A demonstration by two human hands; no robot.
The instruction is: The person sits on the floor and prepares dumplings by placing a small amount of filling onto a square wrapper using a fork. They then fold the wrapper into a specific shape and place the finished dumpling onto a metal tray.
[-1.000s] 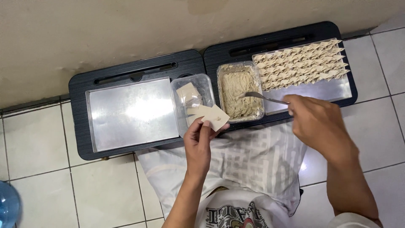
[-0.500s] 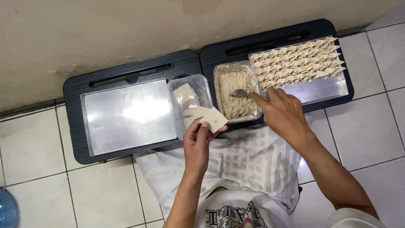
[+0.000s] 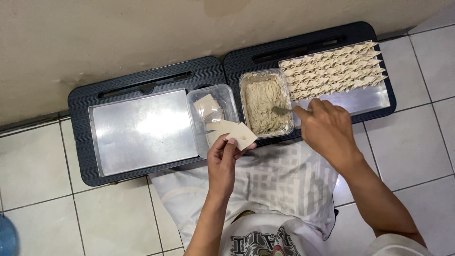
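Note:
My left hand (image 3: 223,161) holds a square dough wrapper (image 3: 239,135) with a small dab of filling on it, just in front of a clear tub of wrappers (image 3: 208,111). My right hand (image 3: 327,128) grips a metal spoon (image 3: 282,110) whose tip rests in the pale filling inside a clear rectangular container (image 3: 263,102). To the right, a metal tray (image 3: 360,98) carries several rows of folded dumplings (image 3: 334,71).
Two black lap tables (image 3: 142,80) sit side by side on the white tiled floor against a beige wall. The left one bears a bare shiny metal tray (image 3: 142,130). A blue object (image 3: 7,237) shows at the bottom left corner. My lap lies below.
My right hand has moved left from beside the filling container and dipped the spoon into the filling. My left hand has stayed in place with the wrapper.

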